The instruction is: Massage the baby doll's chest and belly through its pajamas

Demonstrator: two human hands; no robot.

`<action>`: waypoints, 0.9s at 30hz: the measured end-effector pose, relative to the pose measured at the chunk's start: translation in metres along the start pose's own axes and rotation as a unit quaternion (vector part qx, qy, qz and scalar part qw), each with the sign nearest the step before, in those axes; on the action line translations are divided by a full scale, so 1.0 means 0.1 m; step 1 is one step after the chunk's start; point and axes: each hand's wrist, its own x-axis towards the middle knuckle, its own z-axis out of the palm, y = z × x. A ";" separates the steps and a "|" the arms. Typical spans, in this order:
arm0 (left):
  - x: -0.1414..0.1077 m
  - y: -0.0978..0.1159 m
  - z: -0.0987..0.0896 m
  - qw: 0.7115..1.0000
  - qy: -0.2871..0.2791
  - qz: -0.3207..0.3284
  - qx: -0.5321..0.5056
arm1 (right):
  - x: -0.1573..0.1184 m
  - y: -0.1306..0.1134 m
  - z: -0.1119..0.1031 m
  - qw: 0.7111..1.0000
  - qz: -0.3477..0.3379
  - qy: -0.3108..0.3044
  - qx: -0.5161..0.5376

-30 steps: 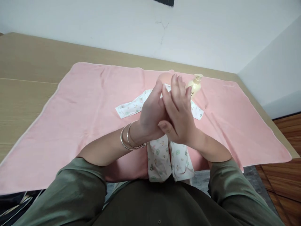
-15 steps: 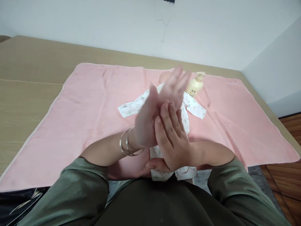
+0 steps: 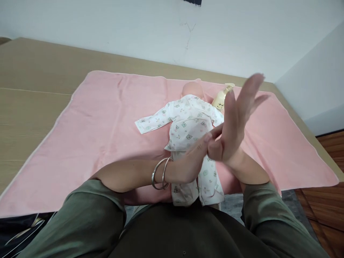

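My left hand (image 3: 191,163), with two silver bangles at the wrist, lies palm against my right hand, its fingers stretched out and partly hidden behind the right thumb. My right hand (image 3: 234,123) is raised and tilted back, fingers extended and slightly blurred. Neither hand holds an object. Below them a doll (image 3: 192,111) in a white printed top and trousers lies on a pink blanket (image 3: 107,114). Its smooth round head points away from me. A pale yellow pump bottle (image 3: 219,99) stands beside the head, partly behind my right fingers.
The blanket covers much of a light wooden table (image 3: 32,79). Behind the table is a white wall (image 3: 134,32). Dark fabric (image 3: 24,233) shows at the lower left, and brown wooden panelling (image 3: 322,208) at the lower right.
My hands have turned and shifted right: the right hand is now raised with its fingers up, while the left has tipped down against it. More of the doll shows.
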 end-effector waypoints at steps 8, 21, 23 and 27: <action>0.73 -0.82 -0.53 0.937 0.220 0.080 0.259 | 0.23 0.72 0.80 0.996 -0.026 -0.072 0.041; 0.80 -1.17 -0.70 0.918 0.170 0.011 0.359 | 0.39 1.00 1.09 0.980 0.054 -0.192 0.015; 0.80 -1.19 -0.71 0.912 0.155 0.007 0.380 | 0.37 0.96 1.08 0.977 0.086 -0.197 -0.004; 0.80 -1.19 -0.73 0.903 0.123 -0.017 0.411 | 0.24 0.76 1.07 0.976 0.073 -0.200 -0.050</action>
